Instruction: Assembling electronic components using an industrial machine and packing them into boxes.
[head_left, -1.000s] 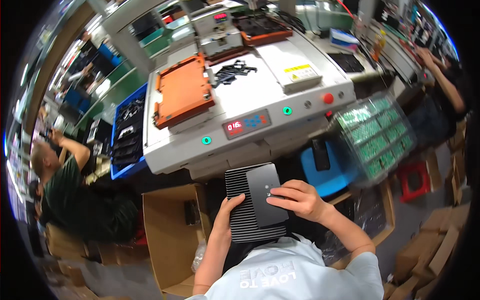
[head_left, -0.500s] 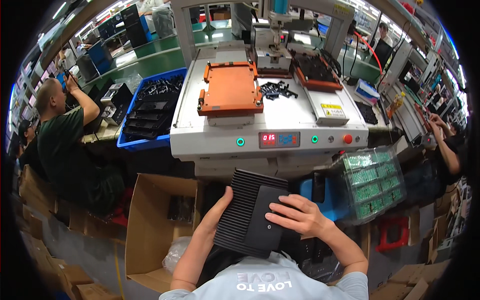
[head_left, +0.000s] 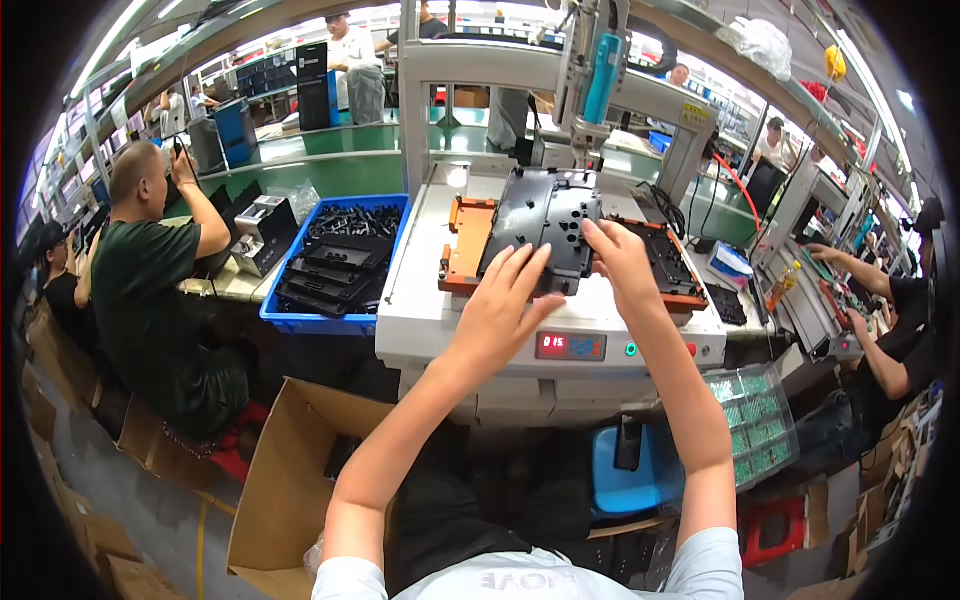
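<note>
A black plastic housing panel (head_left: 545, 215), its upper face dotted with holes and small raised posts, is tilted above the white machine's bed. My left hand (head_left: 500, 315) grips its near left corner, fingers over the face and thumb along the lower edge. At the near right edge my right hand (head_left: 624, 264) holds it, fingers partly hidden behind the panel. Just left of and partly behind the panel is an orange fixture plate (head_left: 465, 262), partly covered from sight. A second orange-edged fixture (head_left: 684, 300) with a black part in it sits right of my right hand.
The machine's blue-bodied screwdriver head (head_left: 603, 75) hangs behind the panel. A blue bin (head_left: 300, 322) of black parts stands left. Below are a cardboard box (head_left: 275, 500), a blue stool (head_left: 625, 480) and a clear tray of green boards (head_left: 750, 420). Co-workers sit on both sides.
Both hands have moved forward from my lap to over the machine bed, carrying the black housing. Its ribbed side faced me before; now a face with holes and posts shows. My view has tilted up.
</note>
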